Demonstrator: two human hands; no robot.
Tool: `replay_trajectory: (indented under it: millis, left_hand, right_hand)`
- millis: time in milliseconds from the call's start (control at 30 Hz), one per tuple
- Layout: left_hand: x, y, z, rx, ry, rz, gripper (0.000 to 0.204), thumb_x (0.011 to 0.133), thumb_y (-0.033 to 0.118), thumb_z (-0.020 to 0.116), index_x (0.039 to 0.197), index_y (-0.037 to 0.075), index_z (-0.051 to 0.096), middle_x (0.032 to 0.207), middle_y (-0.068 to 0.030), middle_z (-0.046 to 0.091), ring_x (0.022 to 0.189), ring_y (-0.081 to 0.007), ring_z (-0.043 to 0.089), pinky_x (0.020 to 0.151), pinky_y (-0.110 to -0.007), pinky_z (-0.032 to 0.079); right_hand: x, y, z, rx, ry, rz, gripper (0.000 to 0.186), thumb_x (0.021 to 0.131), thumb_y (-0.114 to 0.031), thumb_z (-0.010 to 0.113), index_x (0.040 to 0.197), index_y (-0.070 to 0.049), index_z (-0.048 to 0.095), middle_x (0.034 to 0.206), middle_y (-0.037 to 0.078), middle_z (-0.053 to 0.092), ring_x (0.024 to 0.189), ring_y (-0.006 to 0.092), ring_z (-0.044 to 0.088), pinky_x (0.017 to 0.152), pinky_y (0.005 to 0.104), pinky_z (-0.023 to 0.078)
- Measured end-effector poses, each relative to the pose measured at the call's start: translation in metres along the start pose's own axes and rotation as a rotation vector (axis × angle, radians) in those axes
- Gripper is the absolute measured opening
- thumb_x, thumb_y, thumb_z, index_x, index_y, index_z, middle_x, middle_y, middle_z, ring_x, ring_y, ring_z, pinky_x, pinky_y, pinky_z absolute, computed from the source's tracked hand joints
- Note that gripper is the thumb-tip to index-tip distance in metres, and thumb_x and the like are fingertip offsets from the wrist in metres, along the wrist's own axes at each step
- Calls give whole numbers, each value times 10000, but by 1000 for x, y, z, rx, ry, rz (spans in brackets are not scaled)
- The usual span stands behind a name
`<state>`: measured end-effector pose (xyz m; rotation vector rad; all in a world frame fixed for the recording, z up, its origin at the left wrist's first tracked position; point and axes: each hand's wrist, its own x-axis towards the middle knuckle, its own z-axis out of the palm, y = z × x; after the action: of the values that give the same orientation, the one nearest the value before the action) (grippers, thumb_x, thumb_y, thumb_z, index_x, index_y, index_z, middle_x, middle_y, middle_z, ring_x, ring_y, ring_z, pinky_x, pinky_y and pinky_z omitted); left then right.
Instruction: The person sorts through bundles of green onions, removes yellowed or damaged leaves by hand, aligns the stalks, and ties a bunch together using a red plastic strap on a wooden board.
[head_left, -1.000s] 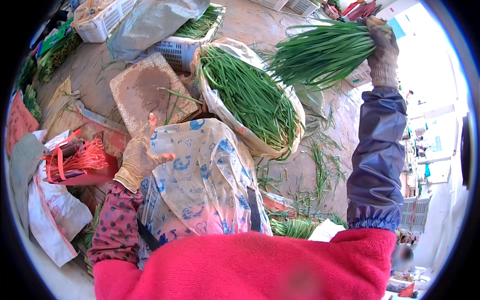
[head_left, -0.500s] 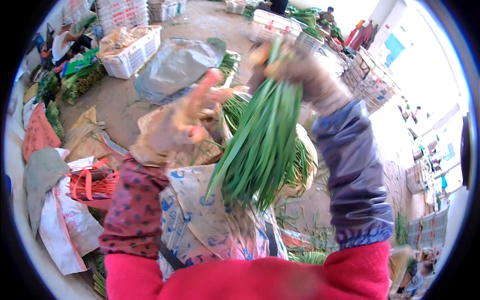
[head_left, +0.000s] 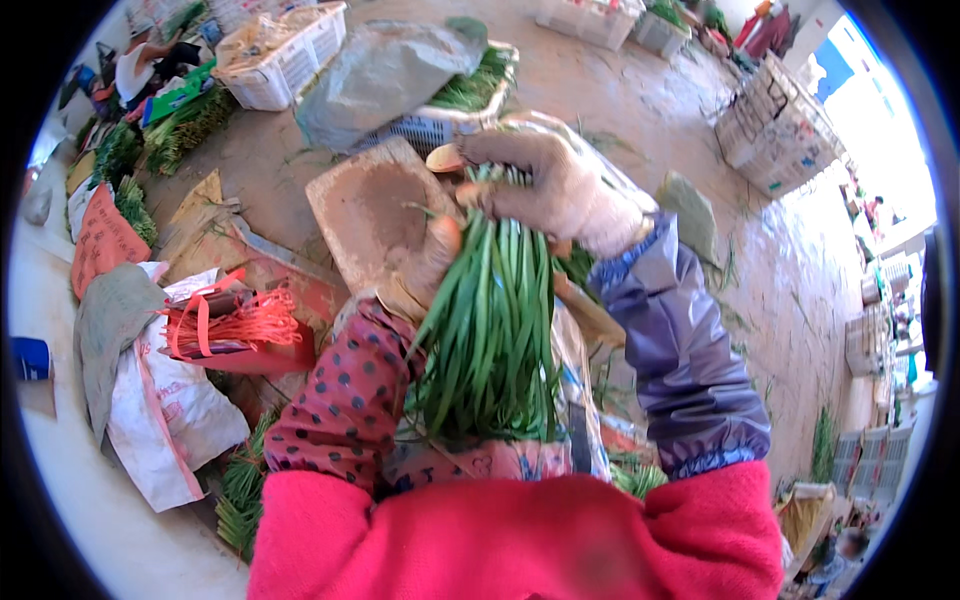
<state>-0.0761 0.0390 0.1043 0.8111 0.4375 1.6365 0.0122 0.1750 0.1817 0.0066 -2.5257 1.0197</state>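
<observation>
A bunch of long, flat green leaves, looking like garlic chives (head_left: 490,340), hangs in front of my chest with its leaf ends pointing down toward me. My gloved right hand (head_left: 565,195) is closed round the bunch's upper end, thumb and bare fingertips bent over the stems. Against the bunch's left side lies my gloved left hand (head_left: 432,262), its thumb in front and its other fingers hidden behind the leaves; it appears closed round them. Just beyond my left hand is a worn, dirt-stained board (head_left: 365,205). A patterned apron (head_left: 475,460) covers my lap under the leaf ends.
Ahead, a grey plastic sheet (head_left: 385,85) partly covers a crate of greens (head_left: 475,85). At left, red ties (head_left: 245,320) sit by a white sack (head_left: 165,410). Stacked crates (head_left: 780,130) stand at right. Another person (head_left: 150,65) sits far left.
My right hand has lowered and drawn the bunch nearer. My left hand, spread and apart before, has moved right against the leaves. The view has shifted.
</observation>
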Motion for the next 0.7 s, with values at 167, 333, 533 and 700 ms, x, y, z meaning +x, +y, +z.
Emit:
replay_trajectory:
  millis: [167, 333, 533, 700]
  left_hand:
    - [-8, -21, -9, -60, 90, -106, 781, 688, 509, 762, 1230, 8, 507, 1023, -135, 648, 930, -249, 649, 823, -356, 545]
    - [-5, -5, -18, -55, 175, -396, 483, 759, 186, 743, 1148, -31, 556, 955, -111, 649, 940, -232, 628, 885, -359, 506]
    - [9, 73, -33, 291, 274, 77, 376, 819, 159, 630, 1141, -17, 546, 999, -141, 614, 927, -249, 601, 895, -394, 480]
    - [-8, 170, -106, 323, 190, 352, 551, 859, 115, 596, 1355, 26, 372, 1031, -87, 527, 1039, -237, 513, 1078, -504, 350]
  right_hand:
    - [-9, 3, 6, -153, -140, 131, 306, 812, -282, 597, 1044, -102, 685, 917, 165, 675, 862, 309, 652, 786, 366, 509]
    - [-2, 8, 22, -291, 40, 41, 380, 893, -421, 538, 1140, -148, 632, 933, 134, 673, 818, 296, 660, 769, 383, 512]
    - [-17, 57, 36, 518, 318, 452, 641, 893, -609, 444, 1165, -53, 607, 1046, 119, 665, 897, 231, 625, 794, 354, 514]
    - [-76, 98, 53, 740, 184, 777, 711, 865, -674, 437, 1186, -61, 598, 1049, 89, 642, 898, 195, 610, 754, 319, 521]
